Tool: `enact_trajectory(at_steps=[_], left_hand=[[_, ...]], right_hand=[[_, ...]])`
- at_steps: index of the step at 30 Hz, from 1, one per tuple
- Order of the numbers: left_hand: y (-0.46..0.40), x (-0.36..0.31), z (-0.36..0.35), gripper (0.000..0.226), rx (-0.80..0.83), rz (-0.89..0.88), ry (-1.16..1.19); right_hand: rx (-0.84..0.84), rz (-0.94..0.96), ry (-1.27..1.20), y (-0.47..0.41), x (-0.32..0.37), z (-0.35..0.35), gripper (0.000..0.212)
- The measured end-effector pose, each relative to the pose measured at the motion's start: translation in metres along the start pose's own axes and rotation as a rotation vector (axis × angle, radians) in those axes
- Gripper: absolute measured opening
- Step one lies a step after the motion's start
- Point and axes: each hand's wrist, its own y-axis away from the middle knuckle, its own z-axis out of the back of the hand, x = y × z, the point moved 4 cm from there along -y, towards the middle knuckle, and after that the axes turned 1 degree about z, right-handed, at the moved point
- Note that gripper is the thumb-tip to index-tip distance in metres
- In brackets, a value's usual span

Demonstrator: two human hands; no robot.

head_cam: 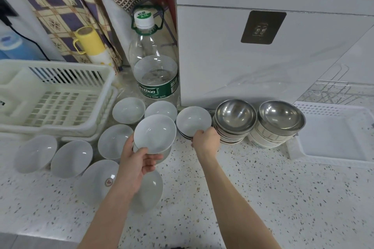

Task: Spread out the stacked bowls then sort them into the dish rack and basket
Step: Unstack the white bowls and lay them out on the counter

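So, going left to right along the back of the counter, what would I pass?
White plastic basket → yellow mug → big water bottle → first stack topped by a steel bowl → second such stack → white tray below a wire dish rack.

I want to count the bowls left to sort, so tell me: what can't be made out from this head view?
- White stack: the right hand covers its front, so its bowl count is unclear.
- Bowl with the near-left group: the left hand and forearm hide much of it.
- Wire dish rack: cut off by the right edge; contents unclear.
- Steel stacks: rims too close together to count.
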Motion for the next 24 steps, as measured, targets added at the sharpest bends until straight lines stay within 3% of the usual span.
enact_trajectory(at_steps=[5, 11, 15, 24], left_hand=[[0.008, 0.0, 0.004, 0.052, 0.0, -0.014, 0.026], [0.022, 0.0, 0.015, 0.051, -0.053, -0.111, 0.088], [0.03, 0.005, 0.019, 0.051, -0.056, -0.155, 0.128], [0.043, 0.043, 0.018, 0.05, -0.027, -0.094, 0.109]], right_hand=[[-0.044, 0.096, -0.118, 0.016, 0.005, 0.005, 0.015], [-0.017, 0.367, -0.237, 0.06, -0.001, 0.029, 0.023], [0.015, 0.274, -0.298, 0.084, -0.038, 0.036, 0.03], [0.085, 0.122, -0.19, 0.099, -0.095, 0.03, 0.04]])
